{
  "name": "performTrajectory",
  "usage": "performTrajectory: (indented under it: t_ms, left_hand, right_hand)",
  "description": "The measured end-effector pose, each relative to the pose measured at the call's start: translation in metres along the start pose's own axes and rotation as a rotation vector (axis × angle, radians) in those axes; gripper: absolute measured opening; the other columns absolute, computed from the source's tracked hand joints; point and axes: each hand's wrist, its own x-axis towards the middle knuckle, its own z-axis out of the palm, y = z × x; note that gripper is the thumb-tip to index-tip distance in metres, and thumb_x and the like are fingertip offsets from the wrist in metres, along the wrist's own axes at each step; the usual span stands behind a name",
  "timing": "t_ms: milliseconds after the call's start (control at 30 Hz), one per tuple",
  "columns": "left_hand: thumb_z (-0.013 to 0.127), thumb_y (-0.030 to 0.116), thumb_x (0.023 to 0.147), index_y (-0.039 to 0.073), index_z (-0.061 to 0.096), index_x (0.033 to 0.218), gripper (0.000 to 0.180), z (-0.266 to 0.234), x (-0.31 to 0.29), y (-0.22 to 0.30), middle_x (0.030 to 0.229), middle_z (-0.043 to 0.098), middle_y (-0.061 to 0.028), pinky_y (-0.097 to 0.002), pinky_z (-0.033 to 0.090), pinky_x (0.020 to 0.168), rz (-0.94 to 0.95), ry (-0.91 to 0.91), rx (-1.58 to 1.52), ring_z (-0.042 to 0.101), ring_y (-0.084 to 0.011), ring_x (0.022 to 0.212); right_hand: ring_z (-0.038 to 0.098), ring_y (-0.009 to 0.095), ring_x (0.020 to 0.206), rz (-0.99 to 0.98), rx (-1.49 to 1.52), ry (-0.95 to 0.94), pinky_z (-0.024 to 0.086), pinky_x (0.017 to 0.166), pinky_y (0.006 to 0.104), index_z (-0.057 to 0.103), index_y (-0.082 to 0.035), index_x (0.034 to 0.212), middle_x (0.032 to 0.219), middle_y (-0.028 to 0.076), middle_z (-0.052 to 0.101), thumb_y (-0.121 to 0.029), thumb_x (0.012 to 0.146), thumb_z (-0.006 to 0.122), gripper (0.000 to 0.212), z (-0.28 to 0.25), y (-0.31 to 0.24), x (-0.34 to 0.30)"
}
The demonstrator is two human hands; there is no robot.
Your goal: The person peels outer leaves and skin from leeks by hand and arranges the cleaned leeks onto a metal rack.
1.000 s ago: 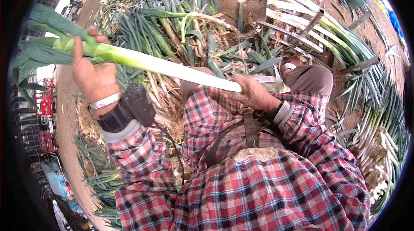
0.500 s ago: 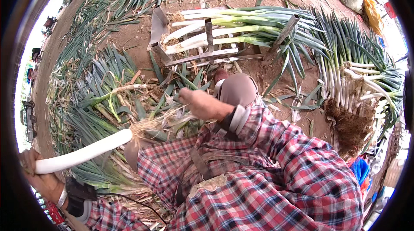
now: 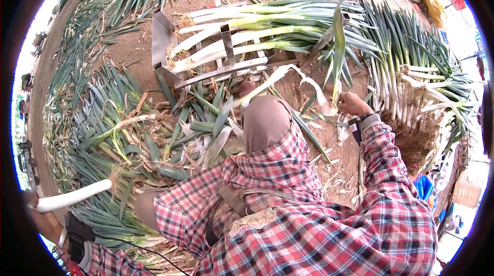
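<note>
At the far left edge my left hand (image 3: 41, 217) is closed around a leek (image 3: 77, 195), whose clean white shank points inward with its roots at the free end. The leek's leafy end is out of sight. My right hand (image 3: 355, 104) is held out to the right, fingers pinched on a peeled leek leaf (image 3: 337, 52). That leaf stands up green above the fingers, and a pale strip trails from it to the left. Beyond my knee, several leeks (image 3: 242, 31) lie in a metal rack (image 3: 162, 41), roots to the left.
A stack of leeks (image 3: 399, 78) with soil-covered roots (image 3: 411, 144) lies to the right. Leeks and loose leaves (image 3: 110, 106) cover the ground at left. Scraps litter the dirt floor (image 3: 342, 180). A yellow bag (image 3: 434, 5) sits at the far right.
My right hand has swung from beside the leek's roots out to the right, drawing the peeled leaf along. The leek in my left hand has shifted slightly left and down. The view has shifted.
</note>
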Motion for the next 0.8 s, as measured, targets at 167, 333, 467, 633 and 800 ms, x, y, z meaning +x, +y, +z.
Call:
performTrajectory:
  t_ms: [167, 333, 467, 633, 800]
  left_hand:
    - [0.053, 0.018, 0.101, -0.004, 0.051, 0.131, 0.037, 0.08, -0.024, -0.057, 0.076, 0.037, 0.0001, -0.0215, 0.033, 0.055, -0.173, -0.129, -0.161, 0.038, -0.0055, 0.062]
    - [0.048, 0.019, 0.104, -0.005, 0.042, 0.136, 0.041, 0.127, -0.075, -0.069, 0.079, 0.037, 0.0004, -0.0197, 0.03, 0.051, -0.186, -0.179, -0.072, 0.036, -0.0043, 0.061]
    - [0.047, 0.021, 0.104, -0.004, 0.039, 0.135, 0.04, 0.133, -0.073, -0.089, 0.078, 0.038, 0.0003, -0.019, 0.031, 0.05, -0.295, -0.371, -0.177, 0.033, -0.0039, 0.059]
    - [0.052, 0.017, 0.102, -0.003, 0.042, 0.132, 0.037, 0.161, -0.077, -0.125, 0.075, 0.039, 0.0016, -0.0167, 0.029, 0.043, -0.33, -0.244, -0.111, 0.033, -0.002, 0.053]
    - [0.057, 0.009, 0.098, -0.001, 0.05, 0.128, 0.032, 0.185, -0.087, -0.149, 0.074, 0.045, 0.0024, -0.0168, 0.028, 0.041, -0.306, -0.308, -0.035, 0.038, -0.0007, 0.052]
  right_hand:
    - [0.071, 0.024, 0.078, 0.034, -0.261, -0.634, 0.055, 0.072, 0.038, 0.069, -0.002, 0.106, 0.09, 0.015, 0.071, -0.03, 0.086, 0.063, 0.034, 0.041, -0.012, -0.002]
    - [0.063, 0.038, 0.097, -0.213, 0.046, 0.317, 0.051, 0.085, 0.045, 0.06, 0.001, 0.104, 0.101, 0.023, 0.065, -0.018, 0.083, 0.066, 0.029, 0.034, -0.085, 0.1]
    - [0.06, 0.039, 0.106, -0.406, -0.067, 0.301, 0.049, 0.087, 0.0462, 0.061, -0.005, 0.112, 0.108, 0.019, 0.063, -0.023, 0.084, 0.064, 0.034, 0.025, -0.106, 0.188]
    - [0.067, 0.036, 0.085, -0.329, 0.182, 0.17, 0.053, 0.077, 0.0408, 0.068, -0.003, 0.1, 0.088, 0.018, 0.07, -0.019, 0.085, 0.063, 0.022, 0.03, -0.123, 0.188]
    - [0.059, 0.037, 0.098, -0.572, 0.032, 0.641, 0.047, 0.087, 0.0429, 0.061, -0.005, 0.107, 0.102, 0.016, 0.06, -0.011, 0.083, 0.065, 0.025, 0.004, -0.189, 0.209]
